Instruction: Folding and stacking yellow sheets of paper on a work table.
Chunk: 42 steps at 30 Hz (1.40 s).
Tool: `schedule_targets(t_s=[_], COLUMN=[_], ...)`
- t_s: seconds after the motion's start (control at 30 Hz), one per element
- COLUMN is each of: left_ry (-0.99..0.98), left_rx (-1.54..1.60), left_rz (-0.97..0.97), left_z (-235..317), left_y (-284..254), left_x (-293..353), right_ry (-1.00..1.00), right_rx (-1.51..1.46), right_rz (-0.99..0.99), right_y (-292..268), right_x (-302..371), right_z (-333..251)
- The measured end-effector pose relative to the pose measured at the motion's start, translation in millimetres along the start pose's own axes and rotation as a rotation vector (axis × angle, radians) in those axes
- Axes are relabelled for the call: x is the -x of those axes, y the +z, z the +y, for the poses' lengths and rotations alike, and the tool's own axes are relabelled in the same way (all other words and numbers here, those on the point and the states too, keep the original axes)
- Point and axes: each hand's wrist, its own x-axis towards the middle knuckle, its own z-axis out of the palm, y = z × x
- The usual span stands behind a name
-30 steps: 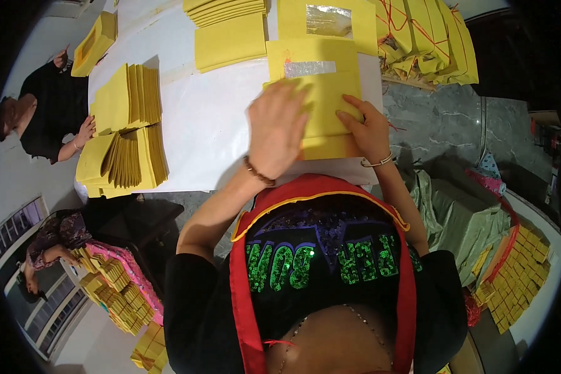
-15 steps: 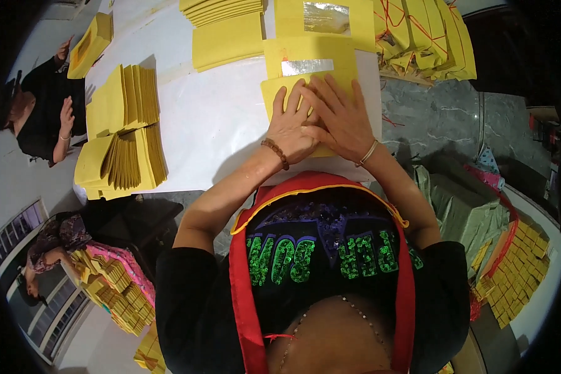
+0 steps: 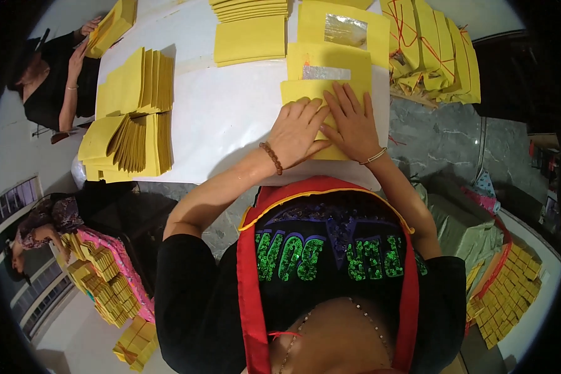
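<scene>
On the white bench, head view: yellow sheet, flat near the bench's front edge, partly covered by both hands. Left hand: palm down, fingers spread and flat on the sheet; grips nothing; bead bracelet at wrist. Right hand: palm down, fingers extended and flat on the same sheet, touching the left hand; grips nothing; thin bangle at wrist. Just beyond the fingertips: second yellow sheet with a foil strip, overlapping the first. Behind it: third sheet with a foil square. Far centre: plain yellow stack. Left part of bench: fanned yellow stacks. Right, off the bench edge: tied yellow bundles with red string. Upper left: another person handling a yellow pile. Lower left: seated person beside further yellow stacks. Lower right: boxed yellow packs.
</scene>
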Motion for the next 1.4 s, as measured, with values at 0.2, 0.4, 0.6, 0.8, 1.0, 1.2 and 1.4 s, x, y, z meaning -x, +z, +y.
schedule_targets(t_s=[0.2, 0.4, 0.6, 0.8, 1.0, 1.2, 1.4], left_ry=[0.116, 0.097, -0.142, -0.074, 0.014, -0.056, -0.254], left_rx=[-0.386, -0.469, 0.269, -0.220, -0.574, -0.594, -0.543], left_rz=[-0.148, -0.177, 0.110, 0.324, 0.284, 0.166, -0.078], left_z=[11.2, 2.8, -64.9, -156.4, -206.2, -205.5, -199.4], left_y=[8.1, 10.3, -92.9, -73.4, -29.3, -14.6, -2.9], left_x=[-10.2, -27.6, -28.8, -30.2, -36.7, -33.4, -35.2], right_ry=[0.171, 0.405, 0.782, 0.795, 0.797, 0.791, 0.781], right_rx=[-0.991, -1.615, -1.373, -1.353, -1.345, -1.352, -1.386], right_rz=[-0.107, 0.222, 0.432, 0.390, 0.347, 0.355, 0.353], right_y=[-23.4, -35.2, -34.6, -25.3, -10.1, -6.1, 0.4], right_x=[-10.6, -2.6, 22.3, 28.2, 19.6, 16.6, 15.4], right_z=[29.6, 53.6, 61.1, 54.5, 46.8, 49.2, 49.4])
